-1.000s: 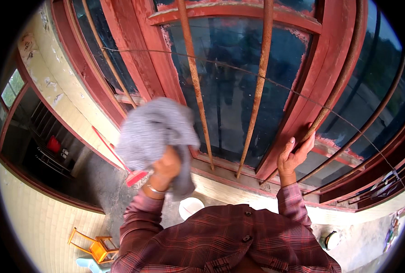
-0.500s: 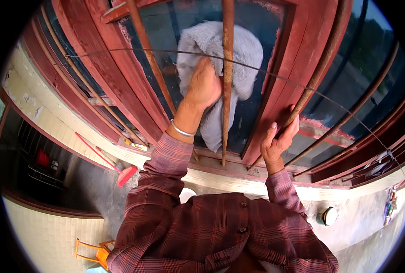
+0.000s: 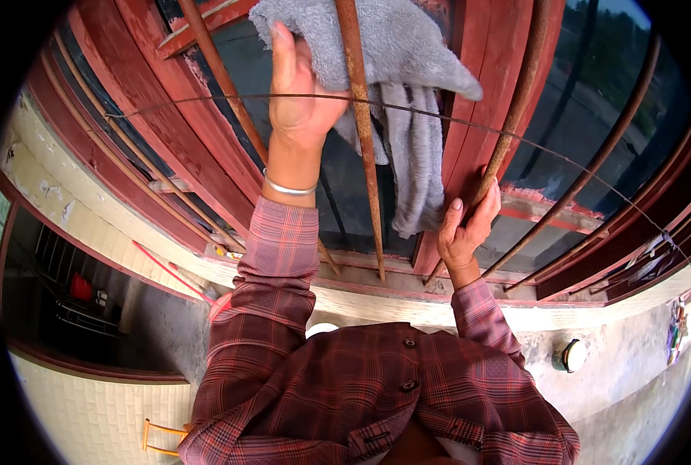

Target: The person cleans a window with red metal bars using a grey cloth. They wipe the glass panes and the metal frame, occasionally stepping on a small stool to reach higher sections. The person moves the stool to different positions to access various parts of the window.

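The gray cloth [image 3: 396, 50] is lying at the upper part of the window, behind the middle bar [image 3: 365, 147], and is covering part of the dark pane [image 3: 344, 198]. One corner is pointing right across the red frame [image 3: 481, 85]; a folded length is hanging down toward the right hand [image 3: 467, 236].

The left hand [image 3: 305, 105] is reaching up just left of the middle bar and is touching the cloth. Its thumb is standing upright, spread away from the palm. The cloth is hiding the fingers, so whether they are pinching it cannot be told. Whether the cloth is pressing on the glass cannot be told either.

The right hand is closing around the thick bar [image 3: 522, 97] near its lower part, the thumb lying to the left of it and the fingers wrapping the other side. A thin wire [image 3: 551, 154] is running across the bars and is passing in front of the left hand.

A silver bracelet [image 3: 290, 188] is encircling the left wrist, and a plaid shirt [image 3: 345, 380] is covering both forearms. Below the window, a pale ledge [image 3: 392, 307] is curving across the view. A lidded container [image 3: 570, 356] is standing on the ground at lower right.
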Demonstrator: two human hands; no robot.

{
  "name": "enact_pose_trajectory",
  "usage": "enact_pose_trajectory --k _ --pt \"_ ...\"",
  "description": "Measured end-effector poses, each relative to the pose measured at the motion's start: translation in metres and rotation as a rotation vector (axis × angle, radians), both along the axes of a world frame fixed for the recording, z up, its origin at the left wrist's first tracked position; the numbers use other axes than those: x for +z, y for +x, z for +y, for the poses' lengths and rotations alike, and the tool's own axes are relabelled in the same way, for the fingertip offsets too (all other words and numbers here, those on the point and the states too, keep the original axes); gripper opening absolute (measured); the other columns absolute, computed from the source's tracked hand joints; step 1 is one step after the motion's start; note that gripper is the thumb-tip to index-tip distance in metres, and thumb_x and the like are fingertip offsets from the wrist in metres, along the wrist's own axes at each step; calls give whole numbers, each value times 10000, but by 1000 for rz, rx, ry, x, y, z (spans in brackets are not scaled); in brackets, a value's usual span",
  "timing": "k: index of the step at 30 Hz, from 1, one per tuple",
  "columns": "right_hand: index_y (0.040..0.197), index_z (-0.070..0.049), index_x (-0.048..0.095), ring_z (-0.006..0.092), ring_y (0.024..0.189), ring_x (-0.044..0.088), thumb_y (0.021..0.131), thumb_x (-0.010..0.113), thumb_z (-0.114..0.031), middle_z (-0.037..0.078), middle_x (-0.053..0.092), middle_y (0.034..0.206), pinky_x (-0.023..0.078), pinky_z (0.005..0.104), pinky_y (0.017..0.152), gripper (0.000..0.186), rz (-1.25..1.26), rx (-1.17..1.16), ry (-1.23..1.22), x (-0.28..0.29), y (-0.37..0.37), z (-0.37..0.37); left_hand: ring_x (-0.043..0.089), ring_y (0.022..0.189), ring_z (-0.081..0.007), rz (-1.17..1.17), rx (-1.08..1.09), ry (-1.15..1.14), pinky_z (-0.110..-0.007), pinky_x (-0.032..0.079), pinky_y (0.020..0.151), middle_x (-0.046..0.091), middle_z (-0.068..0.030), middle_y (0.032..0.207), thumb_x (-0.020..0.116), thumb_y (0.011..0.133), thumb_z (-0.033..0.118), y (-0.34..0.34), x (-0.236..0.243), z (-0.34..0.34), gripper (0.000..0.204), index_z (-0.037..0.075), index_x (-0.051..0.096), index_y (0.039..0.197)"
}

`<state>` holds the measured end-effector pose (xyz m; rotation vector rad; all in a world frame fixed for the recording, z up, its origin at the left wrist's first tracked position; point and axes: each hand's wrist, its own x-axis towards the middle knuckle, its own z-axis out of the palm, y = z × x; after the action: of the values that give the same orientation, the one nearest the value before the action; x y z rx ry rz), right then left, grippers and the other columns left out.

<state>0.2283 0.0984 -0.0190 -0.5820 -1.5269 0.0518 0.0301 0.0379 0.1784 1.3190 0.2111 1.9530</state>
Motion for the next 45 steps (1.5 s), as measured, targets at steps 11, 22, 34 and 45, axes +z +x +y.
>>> enact_pose_trajectory --k 11,22,34,45 --pt "1299 107 328 417 1213 369 801 536 -56 276 406 1294 292 433 1021 564 -22 -32 -15 1 1 1 489 1139 -261 -281 202 -7 -473 354 996 497 -100 1266 438 947 322 -14 -56 -18 396 63 453 1248" --pt "1308 98 318 421 1214 369 825 516 -72 278 387 1311 288 431 1026 549 -63 -7 -43 1 5 -4 476 1141 -255 -449 554 -40 -426 374 982 483 -95 1246 432 951 239 5 -88 -17 366 71 396 1274" --pt "1306 103 324 414 1203 382 808 573 -116 276 407 1293 303 411 1018 599 -26 -12 1 -3 2 1 519 1092 -264 -52 853 161 -408 441 920 499 -120 1228 433 949 180 39 -95 -56 321 45 408 1240" --pt "1320 106 309 405 1220 365 786 597 -116 274 397 1307 283 413 1032 646 -18 12 11 -5 2 5 533 998 -219 311 956 104 -373 453 839 538 -126 1133 450 932 145 73 -145 -122 309 0 439 1205"
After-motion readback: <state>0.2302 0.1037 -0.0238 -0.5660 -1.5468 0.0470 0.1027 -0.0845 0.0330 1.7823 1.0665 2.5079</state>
